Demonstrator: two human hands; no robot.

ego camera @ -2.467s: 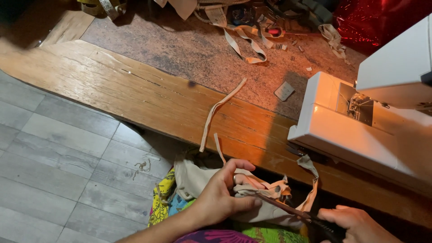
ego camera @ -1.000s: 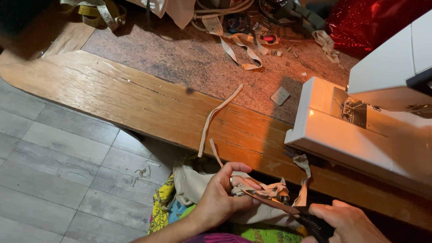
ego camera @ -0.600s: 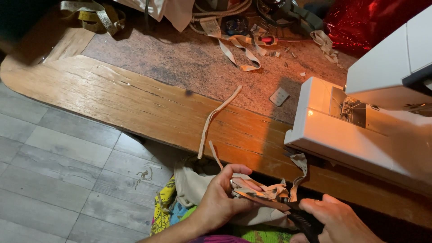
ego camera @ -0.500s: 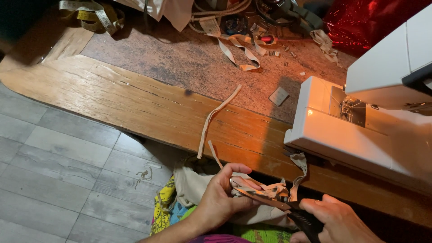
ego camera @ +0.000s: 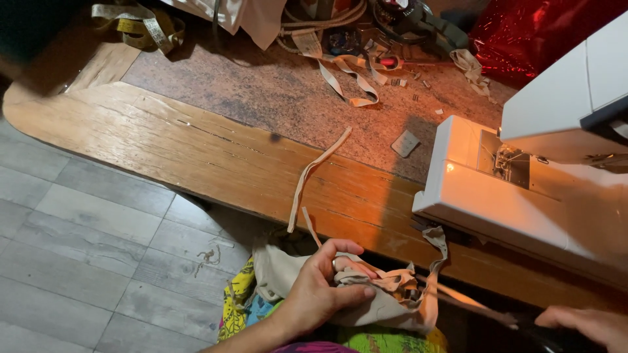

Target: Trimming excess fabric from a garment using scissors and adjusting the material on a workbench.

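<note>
The left hand has its fingers clenched around a bunched beige cloth, held in the lap just below the edge of the wooden worktop. The right hand grips a dark tool, likely scissors, its tip near the cloth. 1 beige strip already lies loose on the worktop beside the white sewing machine; trimming looks partly done.
</note>
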